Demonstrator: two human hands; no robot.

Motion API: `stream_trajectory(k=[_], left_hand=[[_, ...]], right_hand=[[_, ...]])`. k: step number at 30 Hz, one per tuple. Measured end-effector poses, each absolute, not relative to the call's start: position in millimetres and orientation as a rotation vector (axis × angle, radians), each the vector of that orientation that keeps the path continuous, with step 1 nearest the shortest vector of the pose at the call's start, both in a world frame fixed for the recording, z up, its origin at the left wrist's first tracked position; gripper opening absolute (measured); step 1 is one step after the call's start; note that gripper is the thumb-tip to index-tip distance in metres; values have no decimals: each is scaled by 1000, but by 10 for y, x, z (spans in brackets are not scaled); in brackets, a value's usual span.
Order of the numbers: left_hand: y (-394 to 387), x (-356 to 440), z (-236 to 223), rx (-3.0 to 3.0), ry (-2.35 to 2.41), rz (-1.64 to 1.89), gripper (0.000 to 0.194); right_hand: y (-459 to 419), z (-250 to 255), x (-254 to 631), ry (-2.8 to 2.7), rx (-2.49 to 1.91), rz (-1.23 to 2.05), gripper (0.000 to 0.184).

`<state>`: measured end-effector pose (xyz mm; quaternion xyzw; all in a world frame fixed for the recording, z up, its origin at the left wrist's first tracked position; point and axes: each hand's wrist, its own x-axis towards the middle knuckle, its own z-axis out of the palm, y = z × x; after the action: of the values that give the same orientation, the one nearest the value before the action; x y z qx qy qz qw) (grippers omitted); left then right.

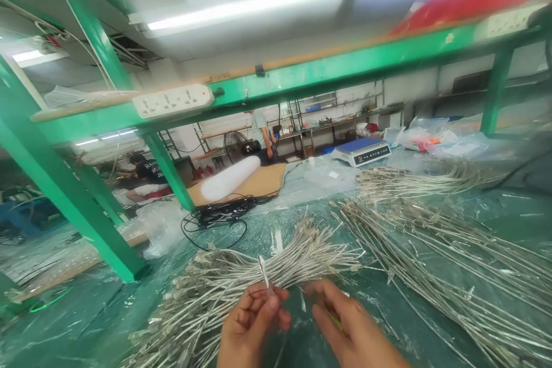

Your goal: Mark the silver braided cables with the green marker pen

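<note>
My left hand (254, 322) is closed, with thumb and fingers pinching a thin cable (263, 271) whose pale, shiny end sticks up above the fingertips. Beside it, my right hand (345, 316) is curled. A sliver of something yellow (337, 322) shows under its fingers, too hidden to name. A small white tip (303, 302) hangs between the two hands. Just beyond them lies a thick bundle of grey-silver cables (284, 264) with clear-covered ends. More loose cables (409, 253) spread across the green table covering to the right.
A green frame post (99, 207) stands at left, and a crossbeam with a white power strip (172, 100) runs overhead. Behind the bundle are coiled black cables (226, 213), a white foam roll (230, 178) and a blue-topped scale (361, 152). Two people are in the background.
</note>
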<state>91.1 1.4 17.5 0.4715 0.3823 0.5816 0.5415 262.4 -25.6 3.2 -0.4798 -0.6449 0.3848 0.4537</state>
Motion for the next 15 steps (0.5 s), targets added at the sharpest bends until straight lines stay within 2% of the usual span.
stream_trajectory(k=[2,4,11,15], left_hand=[[4,905,158,1139,915,1350,14],[1,891,145,1167,938,1324,14],[14,889,110,1229,939,1327,13],[-15,934,81,1159,914,1293,18]], right_hand=[[-287,70,2616,-1566,-1172,907,35],[-316,125,2616,-1506,-1151,926,33],[-321,226,2622,-988,-826,1402,27],[-274,159,2562,-929,-857,1315,28]])
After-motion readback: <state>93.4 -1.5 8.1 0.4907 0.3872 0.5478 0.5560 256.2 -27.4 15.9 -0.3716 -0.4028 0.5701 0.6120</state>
